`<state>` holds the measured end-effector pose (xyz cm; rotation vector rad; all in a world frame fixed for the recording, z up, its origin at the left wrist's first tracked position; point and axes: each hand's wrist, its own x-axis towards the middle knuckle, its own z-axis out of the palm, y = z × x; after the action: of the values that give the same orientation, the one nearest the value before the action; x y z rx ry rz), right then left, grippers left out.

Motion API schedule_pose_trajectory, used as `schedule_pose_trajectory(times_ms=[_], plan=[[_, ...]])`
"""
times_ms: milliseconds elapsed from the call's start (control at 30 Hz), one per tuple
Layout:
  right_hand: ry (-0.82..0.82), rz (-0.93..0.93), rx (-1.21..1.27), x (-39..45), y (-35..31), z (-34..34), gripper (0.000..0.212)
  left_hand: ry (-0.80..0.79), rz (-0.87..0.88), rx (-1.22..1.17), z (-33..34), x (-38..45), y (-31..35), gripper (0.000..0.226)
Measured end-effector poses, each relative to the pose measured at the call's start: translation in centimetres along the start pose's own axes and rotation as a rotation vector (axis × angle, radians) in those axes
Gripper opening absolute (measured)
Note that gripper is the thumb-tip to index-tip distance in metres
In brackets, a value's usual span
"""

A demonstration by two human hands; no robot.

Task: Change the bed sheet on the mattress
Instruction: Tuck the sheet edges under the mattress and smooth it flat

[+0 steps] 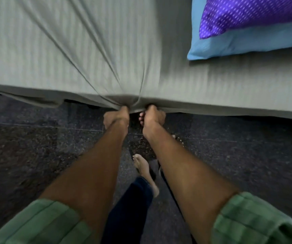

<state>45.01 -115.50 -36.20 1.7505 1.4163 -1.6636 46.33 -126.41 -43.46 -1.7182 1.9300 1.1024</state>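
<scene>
1. Both hands are bunched on the near edge of the grey sheet (81, 55), right where it hangs over the side of the bed. The left hand (115, 117) and right hand (153, 115) sit close together, each grip closed tight around a fistful of fabric.
2. The key bit: the sheet runs away from the grip, across the mattress, and the creases fan out from the fists toward the far left.
3. Neither hand is nearer, so I'd guess it's an even pull straight back.
4. The pillows (247, 37) still sit on the sheet at the right, which could drag.
</scene>
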Motion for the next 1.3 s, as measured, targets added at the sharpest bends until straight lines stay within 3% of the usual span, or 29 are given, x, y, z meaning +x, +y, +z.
schedule_pose_trajectory(times_ms=[100, 167, 267, 400, 500, 700, 900, 967, 1033, 1167, 1233, 1300], plan=[[0.059, -0.047, -0.159, 0.8, -0.5, 1.1, 0.034, -0.061, -0.020, -0.045, 0.0, -1.7, 2.1, 0.066], [0.057, -0.023, -0.194, 1.7, -0.9, 1.4, 0.030, -0.144, 0.019, -0.096, -1.3, -4.3, 3.5, 0.045], [-0.129, 0.108, -0.128, 1.3, -0.1, 0.5, 0.022, -0.256, 0.086, -0.206, -3.4, -5.9, 3.4, 0.013], [-0.349, 0.164, -0.067, -1.7, 3.3, 0.7, 0.015, -0.208, 0.092, -0.482, -7.3, -2.7, 3.8, 0.022], [-0.472, 0.220, 0.148, -4.5, 4.3, 4.1, 0.015, -0.264, 0.177, -0.498, -9.7, -1.3, 5.0, 0.006], [-0.205, 0.193, 0.472, -7.8, 3.6, 11.5, 0.014, -0.188, 0.273, -0.244, -12.6, 0.1, 6.7, 0.016], [-0.028, 0.097, 0.265, -8.4, 5.1, 13.7, 0.020, -0.163, 0.256, -0.063, -13.4, 3.2, 6.3, 0.057], [0.023, 0.061, 0.156, -8.4, 6.3, 14.2, 0.037, -0.155, 0.222, 0.055, -13.8, 4.9, 5.5, 0.061], [0.074, 0.031, 0.055, -8.4, 7.1, 14.5, 0.040, -0.163, 0.175, 0.153, -13.2, 7.0, 4.2, 0.057], [0.057, -0.005, -0.108, -7.1, 6.4, 15.1, 0.044, -0.289, 0.100, 0.135, -10.4, 10.9, 2.8, 0.063], [-0.074, 0.018, -0.088, -7.4, 6.1, 15.3, 0.030, -0.274, 0.170, 0.122, -13.8, 6.6, 5.3, 0.063], [-0.187, 0.064, -0.016, -9.3, 6.6, 15.4, 0.010, -0.153, 0.259, 0.092, -17.0, 4.0, 6.5, 0.054]])
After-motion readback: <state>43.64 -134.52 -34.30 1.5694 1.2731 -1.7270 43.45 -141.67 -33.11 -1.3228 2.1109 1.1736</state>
